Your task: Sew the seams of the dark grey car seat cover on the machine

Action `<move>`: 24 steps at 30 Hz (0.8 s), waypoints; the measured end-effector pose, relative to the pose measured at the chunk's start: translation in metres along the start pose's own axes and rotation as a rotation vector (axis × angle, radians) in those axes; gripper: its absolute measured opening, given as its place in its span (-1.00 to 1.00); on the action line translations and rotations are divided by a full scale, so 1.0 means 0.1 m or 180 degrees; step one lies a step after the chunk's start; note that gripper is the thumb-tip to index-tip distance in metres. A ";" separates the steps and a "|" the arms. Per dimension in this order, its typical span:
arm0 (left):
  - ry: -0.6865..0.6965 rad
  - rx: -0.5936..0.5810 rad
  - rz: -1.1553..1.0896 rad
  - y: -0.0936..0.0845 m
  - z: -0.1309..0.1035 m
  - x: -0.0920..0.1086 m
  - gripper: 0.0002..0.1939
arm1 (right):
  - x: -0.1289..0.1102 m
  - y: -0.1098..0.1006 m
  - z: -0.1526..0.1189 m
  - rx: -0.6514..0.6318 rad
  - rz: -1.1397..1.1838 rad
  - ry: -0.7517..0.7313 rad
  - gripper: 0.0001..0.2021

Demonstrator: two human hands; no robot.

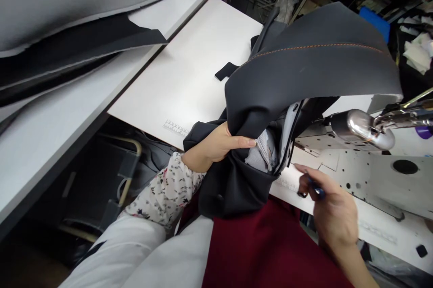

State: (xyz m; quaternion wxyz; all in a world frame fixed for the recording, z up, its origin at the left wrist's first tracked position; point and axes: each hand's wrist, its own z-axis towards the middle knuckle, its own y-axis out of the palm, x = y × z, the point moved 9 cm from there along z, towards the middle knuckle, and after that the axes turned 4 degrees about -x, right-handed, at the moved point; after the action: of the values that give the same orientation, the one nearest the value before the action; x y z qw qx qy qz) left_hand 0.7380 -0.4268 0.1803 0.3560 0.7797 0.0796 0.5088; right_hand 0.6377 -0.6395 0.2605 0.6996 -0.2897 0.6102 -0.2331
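My left hand is closed on a dark grey leather-like cover, gathered in folds, with its thumb lying along the edge. Orange stitching runs across the upper panel of the cover. Grey fabric backing shows in the opening beside my thumb. To the right of the cover, apart from it, my right hand is curled around a small blue-and-dark tool. Motion blur hides the tool's exact kind.
A sewing machine stands on the right, close to the cover. The white table carries a printed ruler and a small black piece. Grey and black sheets are stacked at the upper left. A chair stands below on the left.
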 end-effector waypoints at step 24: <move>0.0080 -0.0112 -0.0003 0.02 0.01 0.01 -0.52 | -0.68 0.23 0.43 -0.0019 -0.1507 -0.0738 -0.62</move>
State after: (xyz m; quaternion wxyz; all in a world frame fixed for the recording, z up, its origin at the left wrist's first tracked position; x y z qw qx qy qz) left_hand 0.7388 -0.4287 0.1823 0.3690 0.7668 0.0755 0.5197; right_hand 0.6694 -0.5716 0.2968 0.6899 -0.4513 0.4419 -0.3537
